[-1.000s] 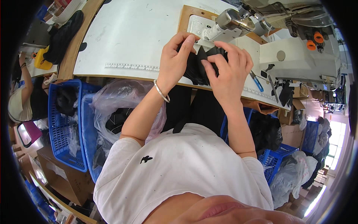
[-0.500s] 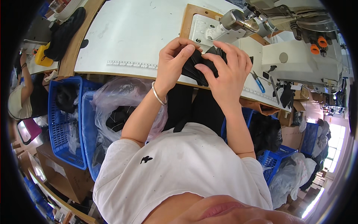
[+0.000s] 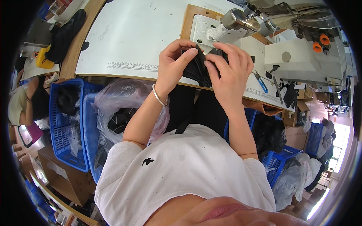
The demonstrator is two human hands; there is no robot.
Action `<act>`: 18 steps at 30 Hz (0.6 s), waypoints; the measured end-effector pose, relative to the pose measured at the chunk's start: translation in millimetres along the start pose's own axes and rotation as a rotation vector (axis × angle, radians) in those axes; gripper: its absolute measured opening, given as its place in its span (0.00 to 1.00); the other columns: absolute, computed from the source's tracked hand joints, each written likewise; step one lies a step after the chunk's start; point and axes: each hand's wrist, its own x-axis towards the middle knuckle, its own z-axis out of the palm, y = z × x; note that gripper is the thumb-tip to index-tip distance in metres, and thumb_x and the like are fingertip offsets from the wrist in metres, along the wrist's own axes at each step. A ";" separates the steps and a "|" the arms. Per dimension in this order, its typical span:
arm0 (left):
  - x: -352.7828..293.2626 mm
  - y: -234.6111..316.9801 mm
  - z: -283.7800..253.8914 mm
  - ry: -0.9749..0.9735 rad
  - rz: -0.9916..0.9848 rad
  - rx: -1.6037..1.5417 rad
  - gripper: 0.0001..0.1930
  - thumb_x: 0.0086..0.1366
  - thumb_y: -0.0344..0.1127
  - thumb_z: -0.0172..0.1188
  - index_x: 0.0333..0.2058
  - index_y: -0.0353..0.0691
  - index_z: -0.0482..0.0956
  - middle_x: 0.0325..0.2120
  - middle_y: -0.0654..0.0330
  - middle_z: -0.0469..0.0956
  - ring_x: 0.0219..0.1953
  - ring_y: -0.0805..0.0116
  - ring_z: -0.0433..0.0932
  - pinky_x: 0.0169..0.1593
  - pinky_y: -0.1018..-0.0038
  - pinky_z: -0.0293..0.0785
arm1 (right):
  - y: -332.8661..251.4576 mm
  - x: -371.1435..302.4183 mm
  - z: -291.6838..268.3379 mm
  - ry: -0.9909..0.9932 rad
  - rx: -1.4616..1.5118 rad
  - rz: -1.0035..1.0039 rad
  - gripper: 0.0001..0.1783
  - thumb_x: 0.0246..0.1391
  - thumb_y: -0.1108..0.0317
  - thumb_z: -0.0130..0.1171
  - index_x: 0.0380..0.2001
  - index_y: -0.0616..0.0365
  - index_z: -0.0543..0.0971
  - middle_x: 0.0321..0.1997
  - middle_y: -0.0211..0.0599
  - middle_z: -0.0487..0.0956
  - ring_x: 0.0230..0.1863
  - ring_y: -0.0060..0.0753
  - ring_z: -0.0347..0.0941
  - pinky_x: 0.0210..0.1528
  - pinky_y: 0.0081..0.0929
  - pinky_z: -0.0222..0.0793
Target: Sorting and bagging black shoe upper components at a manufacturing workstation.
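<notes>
Between my two hands is a bundle of black fabric pieces (image 3: 200, 71), folded or layered, held upright at the front edge of the white work table (image 3: 128, 35). My left hand (image 3: 176, 56) pinches its left side between thumb and fingers. On the other side my right hand (image 3: 230, 69) grips the bundle with bent fingers, thumb near the middle. The exact shape of the black pieces is partly covered by my fingers. Just beyond my hands sits a sewing machine (image 3: 239, 20) with a metal-and-white bed plate (image 3: 201, 32).
Blue-handled snips (image 3: 261, 83) lie right of my right hand. A ruler strip (image 3: 132, 66) runs along the table's front edge. Below left stand blue crates (image 3: 68, 139) and a clear plastic bag (image 3: 117, 92). A black shoe (image 3: 69, 35) is far left, near another person (image 3: 22, 100).
My right thumb has moved up slightly along the black fabric, and the upper flap by my left thumb stands more upright. The other person's arm at the left has lowered.
</notes>
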 end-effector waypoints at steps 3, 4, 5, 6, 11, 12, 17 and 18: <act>0.2 0.3 1.0 -0.003 0.022 0.049 0.08 0.68 0.29 0.60 0.43 0.32 0.81 0.39 0.59 0.83 0.43 0.73 0.80 0.51 0.76 0.74 | -0.9 0.6 3.5 0.035 0.011 0.049 0.08 0.46 0.68 0.70 0.32 0.44 0.83 0.51 0.22 0.77 0.57 0.34 0.69 0.63 0.41 0.56; 0.4 0.4 1.6 -0.012 0.067 0.031 0.08 0.68 0.29 0.62 0.43 0.33 0.81 0.39 0.61 0.83 0.42 0.76 0.79 0.49 0.80 0.74 | -0.5 0.3 4.0 0.035 0.011 0.050 0.08 0.46 0.68 0.70 0.32 0.44 0.83 0.51 0.22 0.77 0.57 0.34 0.69 0.63 0.41 0.56; 0.3 0.1 2.1 -0.012 0.066 0.031 0.08 0.68 0.29 0.62 0.43 0.33 0.81 0.39 0.61 0.83 0.42 0.76 0.79 0.49 0.80 0.74 | 0.0 0.0 4.5 0.024 -0.010 0.027 0.08 0.46 0.68 0.69 0.33 0.44 0.83 0.52 0.23 0.77 0.57 0.34 0.69 0.63 0.41 0.56; -0.1 -0.3 2.2 -0.007 0.061 0.021 0.08 0.68 0.29 0.62 0.43 0.33 0.81 0.39 0.61 0.83 0.42 0.76 0.79 0.49 0.80 0.74 | 0.1 -0.4 4.9 0.013 -0.030 0.004 0.09 0.46 0.68 0.69 0.33 0.43 0.83 0.52 0.23 0.76 0.57 0.35 0.69 0.62 0.41 0.56; -1.3 -0.6 2.1 -0.009 0.032 -0.029 0.08 0.68 0.29 0.62 0.44 0.33 0.81 0.38 0.62 0.83 0.42 0.77 0.79 0.49 0.80 0.74 | -2.3 -1.6 -0.8 0.005 0.010 -0.016 0.08 0.48 0.65 0.69 0.34 0.42 0.83 0.53 0.24 0.76 0.58 0.36 0.68 0.63 0.41 0.55; -1.3 -0.6 2.2 -0.008 0.025 -0.032 0.08 0.68 0.29 0.62 0.43 0.33 0.81 0.38 0.62 0.83 0.42 0.77 0.79 0.49 0.80 0.74 | -2.8 -1.5 -1.0 0.012 -0.002 -0.013 0.09 0.46 0.65 0.69 0.33 0.42 0.83 0.51 0.24 0.76 0.57 0.36 0.68 0.62 0.43 0.57; -1.6 -3.4 1.6 0.017 0.018 -0.028 0.07 0.68 0.29 0.62 0.42 0.33 0.82 0.38 0.62 0.83 0.41 0.77 0.78 0.48 0.80 0.74 | 3.2 -3.3 6.4 0.047 -0.010 -0.003 0.09 0.46 0.65 0.69 0.33 0.42 0.83 0.51 0.24 0.76 0.57 0.35 0.68 0.62 0.42 0.57; -1.4 -2.0 2.7 0.011 0.027 -0.023 0.07 0.68 0.29 0.63 0.42 0.33 0.82 0.37 0.62 0.83 0.41 0.78 0.78 0.48 0.80 0.73 | 5.2 -3.7 7.5 0.061 -0.016 0.001 0.09 0.46 0.65 0.69 0.33 0.42 0.83 0.51 0.24 0.76 0.57 0.35 0.68 0.62 0.42 0.57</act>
